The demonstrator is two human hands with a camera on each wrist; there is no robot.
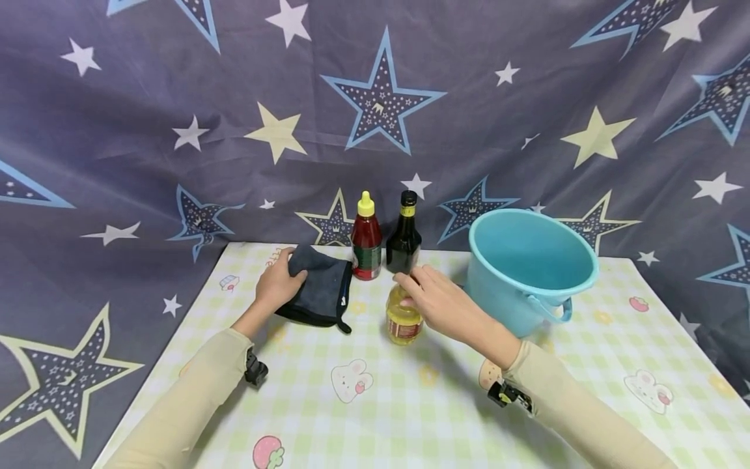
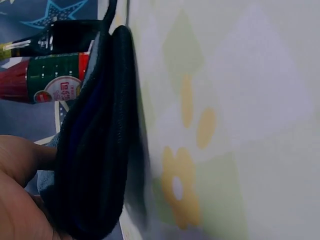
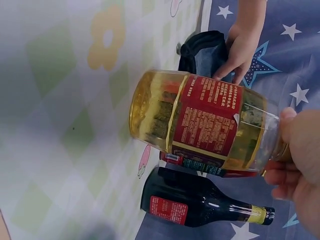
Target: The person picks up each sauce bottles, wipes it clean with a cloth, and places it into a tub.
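Note:
My left hand (image 1: pixel 278 283) grips the left edge of a folded dark blue-grey cloth (image 1: pixel 321 283) with black edging and a small hanging loop. In the left wrist view the cloth (image 2: pixel 95 150) shows its thick folded side, thumb and fingers at its edge. With its fingertips, my right hand (image 1: pixel 439 299) holds a clear bottle of yellow oil (image 1: pixel 404 324) by the neck. This oil bottle (image 3: pixel 205 120) has a red label, and its base is close over the tablecloth; the fingers hide its cap.
Behind the oil stand a red sauce bottle (image 1: pixel 366 238) with a yellow tip and a dark glass bottle (image 1: pixel 404 238). A light blue bucket (image 1: pixel 504 293) sits right of them, near my right forearm. A starry curtain (image 1: pixel 234 85) hangs behind the checked tablecloth (image 1: pixel 375 430).

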